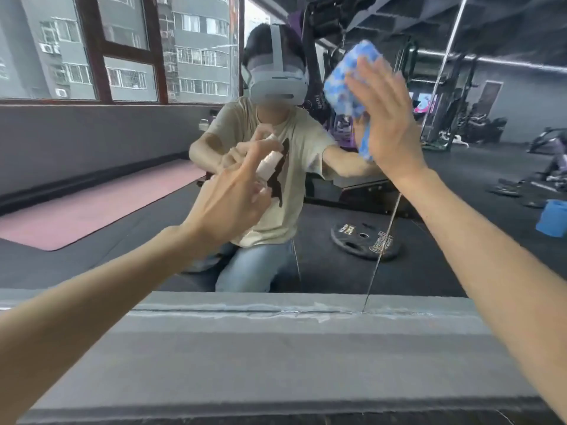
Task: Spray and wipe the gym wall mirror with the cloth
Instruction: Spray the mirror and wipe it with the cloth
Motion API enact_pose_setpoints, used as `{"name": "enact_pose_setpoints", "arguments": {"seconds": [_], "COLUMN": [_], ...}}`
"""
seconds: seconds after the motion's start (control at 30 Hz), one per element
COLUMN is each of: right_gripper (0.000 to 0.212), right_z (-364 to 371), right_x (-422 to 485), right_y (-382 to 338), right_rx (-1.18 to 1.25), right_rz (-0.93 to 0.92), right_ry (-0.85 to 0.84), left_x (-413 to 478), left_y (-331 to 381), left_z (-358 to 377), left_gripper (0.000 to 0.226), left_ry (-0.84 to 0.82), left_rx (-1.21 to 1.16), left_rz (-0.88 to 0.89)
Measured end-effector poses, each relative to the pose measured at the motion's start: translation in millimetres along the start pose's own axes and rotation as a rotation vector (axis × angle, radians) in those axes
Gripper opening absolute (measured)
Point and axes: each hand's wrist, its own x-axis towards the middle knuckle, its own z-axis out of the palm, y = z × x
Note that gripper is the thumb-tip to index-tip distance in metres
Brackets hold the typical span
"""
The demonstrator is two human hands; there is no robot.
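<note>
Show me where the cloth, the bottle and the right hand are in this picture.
cloth (339, 84): head view, blue patterned part left of the fingers.
bottle (270, 163): head view, white body.
right hand (386, 118): head view, back of the hand.

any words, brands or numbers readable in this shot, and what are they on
Nothing can be quoted with confidence.
Weight plate reflected in the mirror: gold lettering and small white print, reversed and too blurred to read.
Purple equipment in the reflection: pale lettering, reversed and blurred, unreadable.
Spray bottle: no legible label.
Cloth: blue pattern only, no text.
Shirt: dark graphic, no words.
</note>
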Motion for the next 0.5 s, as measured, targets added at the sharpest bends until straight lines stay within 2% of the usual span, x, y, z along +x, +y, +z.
{"name": "enact_pose_setpoints", "arguments": {"seconds": [0.03, 0.1, 0.17, 0.23, 0.3, 0.37, 0.4, 0.5], "right_gripper": [0.055, 0.059, 0.066, 0.075, 0.076, 0.065, 0.060, 0.079], "right_z": [-2.1, 3.6, 6.6, -4.2, -10.1, -9.2, -9.0, -12.0], "right_x": [6.9, -22.8, -89.1, -148.0, -155.9, -116.1, -83.3, 27.7], "right_y": [-3.4, -27.2, -61.0, -81.6, -70.5, -43.5, -25.4, 30.0], "right_rx": [0.002, 0.010, 0.040, 0.069, 0.072, 0.130, 0.124, 0.033], "right_rz": [0.078, 0.051, -0.106, -0.337, -0.441, -0.387, -0.320, -0.162], "right_ry": [0.037, -0.034, -0.271, -0.470, -0.545, -0.531, -0.452, -0.173], "left_x": [3.2, 5.0, 6.3, 9.4, 21.6, 44.3, 59.1, 104.3], "left_y": [2.5, 6.2, 10.7, 15.1, 18.9, 25.3, 30.2, 49.0], "left_z": [0.6, 1.9, 1.5, -2.3, -8.1, -20.2, -29.2, -57.3], "left_gripper": [0.060, 0.060, 0.058, 0.056, 0.057, 0.059, 0.059, 0.053], "left_ry": [0.006, 0.001, -0.024, -0.033, -0.019, 0.019, 0.045, 0.060], "left_rx": [0.001, 0.014, 0.027, 0.041, 0.089, 0.118, 0.113, 0.172], "left_rz": [0.012, 0.041, 0.081, 0.107, 0.126, 0.141, 0.126, 0.119]}}
